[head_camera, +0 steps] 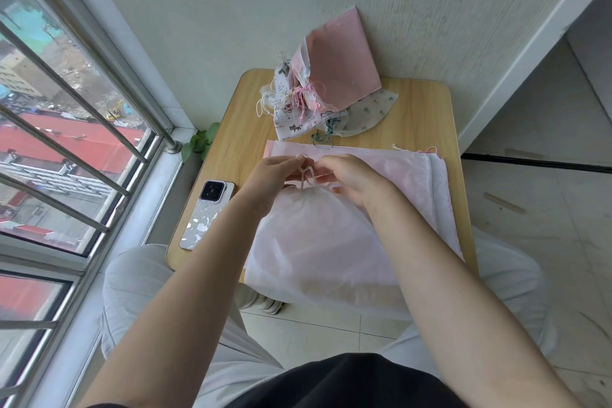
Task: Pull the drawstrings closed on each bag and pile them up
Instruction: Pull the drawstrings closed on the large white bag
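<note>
Item: sheer white bag (pixel 318 242) on our table (pixel 420 109), gathered neck pointing away, long axis toward the wall. Left hand (pixel 268 175) and right hand (pixel 351 179) pinch its drawstring (pixel 306 175).

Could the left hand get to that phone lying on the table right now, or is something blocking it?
Probably yes. The phone lies bare on the table just outside the left hand, with nothing between them. But that hand, like the right hand, is pinching the white bag's drawstring, so it would have to let go first.

Sheer white bag (pixel 318 242), mouth cinched
</note>
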A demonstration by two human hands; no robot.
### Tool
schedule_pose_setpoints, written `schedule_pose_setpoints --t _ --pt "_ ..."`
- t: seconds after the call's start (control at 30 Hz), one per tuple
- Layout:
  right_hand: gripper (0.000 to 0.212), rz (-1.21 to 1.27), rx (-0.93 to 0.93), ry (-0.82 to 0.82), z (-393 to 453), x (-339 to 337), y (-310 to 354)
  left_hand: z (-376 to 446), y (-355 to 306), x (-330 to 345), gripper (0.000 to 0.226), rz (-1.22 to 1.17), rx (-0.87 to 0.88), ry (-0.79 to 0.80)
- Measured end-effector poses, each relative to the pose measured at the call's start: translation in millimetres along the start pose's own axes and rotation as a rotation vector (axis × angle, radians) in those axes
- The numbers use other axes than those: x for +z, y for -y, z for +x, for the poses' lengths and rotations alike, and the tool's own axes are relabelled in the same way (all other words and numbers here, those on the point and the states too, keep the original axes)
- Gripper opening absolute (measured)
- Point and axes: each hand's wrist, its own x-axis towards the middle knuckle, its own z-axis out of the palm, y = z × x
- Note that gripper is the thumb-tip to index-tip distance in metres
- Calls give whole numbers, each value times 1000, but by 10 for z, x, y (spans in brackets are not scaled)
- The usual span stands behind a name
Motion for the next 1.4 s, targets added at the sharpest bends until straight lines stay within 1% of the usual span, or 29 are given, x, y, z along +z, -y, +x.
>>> schedule_pose_setpoints --t 0.1,0.17,0.3,0.37,0.43,0.5,0.53,0.57,0.6,0.67,0.7,0.73,0.77,0.8,0.83,0.9,1.0,1.07,1.13,1.17,1.27,1.4 --pt "24 152 26 79 31 -6 8 -5 -4 17 23 24 -20 19" --pt "31 259 15 95 38 -17 30 3 14 7 23 60 -31 28" --pt "27 543 -27 -6 79 -112 73 17 32 -24 23 72 -40 -13" --pt "16 685 -53 -37 68 -168 94 20 24 -37 24 47 -59 -48" --pt "10 723 -50 -76 60 -206 91 27 21 -45 25 29 -75 -72" --pt "6 645 -1 -103 62 -228 64 35 22 -44 26 23 -83 -76" --pt "7 561 43 -135 52 -225 63 36 20 -45 26 24 -84 -79" --pt "8 452 89 -201 51 -235 57 39 16 -41 26 27 -85 -83" --pt "11 331 125 -297 52 -242 48 38 8 -38 26 37 -87 -90" --pt "30 135 155 -538 78 -276 -10 36 -13 -34 25 67 -91 -100" --pt "38 62 138 -644 77 -283 -30 38 -24 -35 25 83 -93 -99" --pt "36 26 68 -695 76 -280 -34 44 -38 -39 25 102 -95 -95" --pt "26 3 -33 -675 66 -274 -30 54 -43 -43 25 122 -96 -88" --pt "17 -8 -136 -598 33 -245 -6 60 -52 -42 25 145 -92 -77" --pt "21 -21 -220 -505 -1 -204 19 69 -62 -35 25 165 -87 -64" --pt "29 -59 -319 -342 -87 -100 80 72 -87 -4 25 200 -73 -41" --pt "29 -76 -346 -219 -85 42 114 58 -118 45 25 222 -56 -18" --pt "25 -32 -304 -171 -55 100 83 50 -130 49 23 215 -61 -39" --pt "20 -21 -264 -163 -42 119 39 39 -128 34 21 205 -58 -65" --pt "20 -54 -246 -181 -38 119 25 39 -123 24 21 213 -53 -60" --pt "25 -160 -222 -237 4 105 -22 39 -88 -4 24 249 -45 -63" --pt "28 -291 -201 -276 -17 72 -27 85 -7 -13 26 291 -40 -226"
